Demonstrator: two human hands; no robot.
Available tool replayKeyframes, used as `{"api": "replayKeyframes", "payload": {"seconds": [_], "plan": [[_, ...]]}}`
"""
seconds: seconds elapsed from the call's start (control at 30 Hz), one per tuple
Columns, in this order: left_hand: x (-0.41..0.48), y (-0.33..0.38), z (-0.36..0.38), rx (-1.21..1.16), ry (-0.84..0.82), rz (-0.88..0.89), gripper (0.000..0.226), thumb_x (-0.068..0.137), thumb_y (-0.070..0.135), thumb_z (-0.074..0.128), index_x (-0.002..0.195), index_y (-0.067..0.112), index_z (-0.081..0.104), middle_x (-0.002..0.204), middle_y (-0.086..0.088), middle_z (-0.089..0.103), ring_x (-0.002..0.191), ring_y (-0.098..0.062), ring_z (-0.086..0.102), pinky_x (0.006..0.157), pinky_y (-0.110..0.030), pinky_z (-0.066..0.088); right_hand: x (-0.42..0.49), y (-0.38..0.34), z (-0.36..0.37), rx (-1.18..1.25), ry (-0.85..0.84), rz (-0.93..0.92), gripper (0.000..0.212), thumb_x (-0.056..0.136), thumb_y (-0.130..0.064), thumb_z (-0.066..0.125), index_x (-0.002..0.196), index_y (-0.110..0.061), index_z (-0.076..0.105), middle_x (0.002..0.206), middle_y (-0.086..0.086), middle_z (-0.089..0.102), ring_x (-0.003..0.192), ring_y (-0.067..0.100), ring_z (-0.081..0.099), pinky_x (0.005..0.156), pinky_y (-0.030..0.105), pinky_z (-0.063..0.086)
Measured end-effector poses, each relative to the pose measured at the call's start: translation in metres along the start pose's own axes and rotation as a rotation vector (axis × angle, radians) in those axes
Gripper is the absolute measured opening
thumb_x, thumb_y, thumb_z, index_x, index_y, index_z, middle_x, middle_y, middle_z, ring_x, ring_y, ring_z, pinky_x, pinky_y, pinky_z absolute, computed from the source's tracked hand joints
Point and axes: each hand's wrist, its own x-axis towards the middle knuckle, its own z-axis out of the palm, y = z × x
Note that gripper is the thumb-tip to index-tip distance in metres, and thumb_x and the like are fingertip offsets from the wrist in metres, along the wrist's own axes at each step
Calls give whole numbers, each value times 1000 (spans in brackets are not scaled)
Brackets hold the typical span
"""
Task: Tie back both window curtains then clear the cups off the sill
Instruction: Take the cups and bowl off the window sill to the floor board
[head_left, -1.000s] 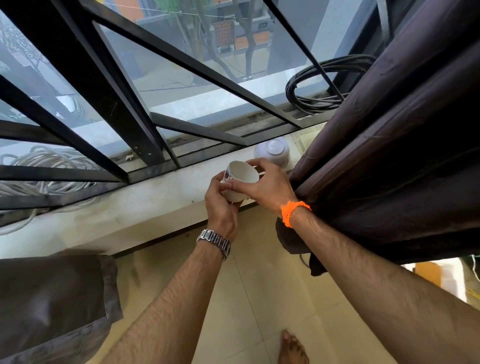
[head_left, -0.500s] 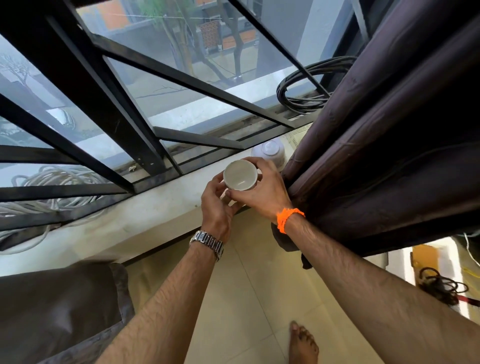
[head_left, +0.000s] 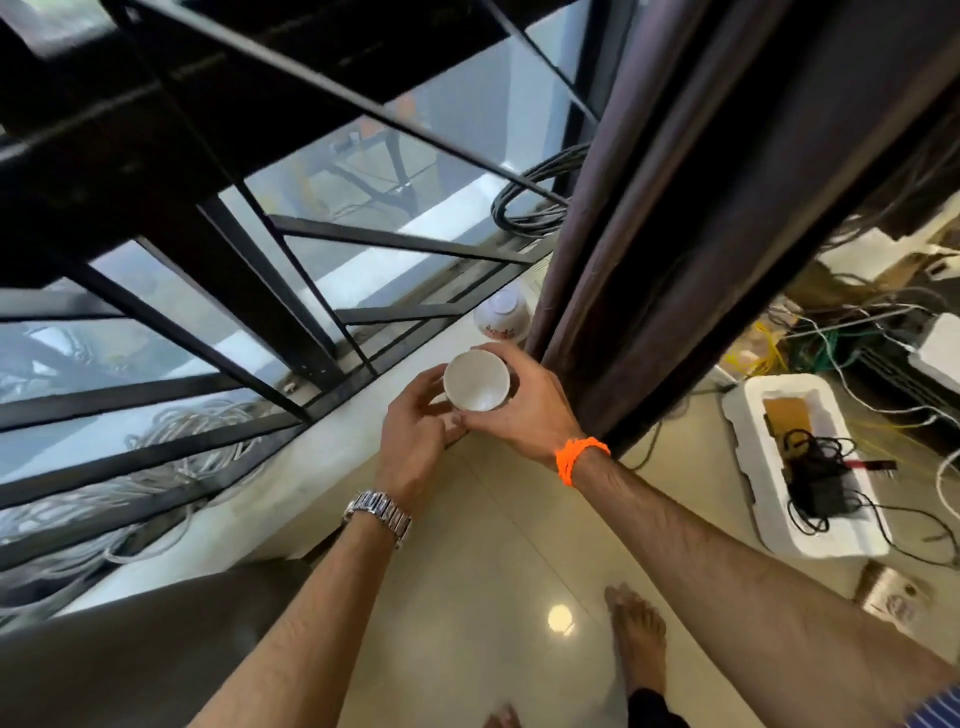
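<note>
I have the cup (head_left: 475, 387) in both hands, just above the inner edge of the sill (head_left: 322, 467), its mouth facing up at me. My right hand (head_left: 524, 410) wraps round its right side; my left hand (head_left: 415, 431) curls its fingers against the left side. A second cup (head_left: 503, 317) sits upside down on the sill, just beside the curtain (head_left: 675, 234).

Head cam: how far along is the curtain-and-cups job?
Done: right curtain hangs gathered; no tie visible. In hand: left hand and right hand hold a white cup at the sill edge. Left: upturned second cup on the sill beside that curtain.
</note>
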Motion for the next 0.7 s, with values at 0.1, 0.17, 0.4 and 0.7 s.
{"api": "replayKeyframes", "payload": {"seconds": [0.1,0.17,0.4,0.7], "plan": [[-27,25,-11,413,-44,145,60,71,11,76,126,25,57,118,7,67,107,-11,64,86,-35,57,-34,-33,-15,-15,37,37,72,57,-39,90,121,-26,60,111,-10,68,105,8,63,92,32,54],[-49,47,-8,502,-78,200,65,69,14,82,128,22,55,116,6,67,103,-7,63,85,-30,57,-55,-57,-29,-33,72,58,71,55,-39,91,119,-26,62,107,-9,70,102,8,64,92,32,54],[-121,121,40,636,-223,334,62,67,16,83,121,24,52,103,9,63,91,-14,63,77,-31,53,-125,-104,-92,-126,168,161,80,55,-39,90,127,-32,57,118,-1,65,114,16,53,93,22,42],[-204,177,132,739,-495,496,63,72,12,80,129,11,52,119,-8,66,98,-16,59,70,-16,36,-229,-125,-185,-55,441,284,86,50,-42,91,125,-24,53,120,0,64,109,19,61,92,42,53]]}}
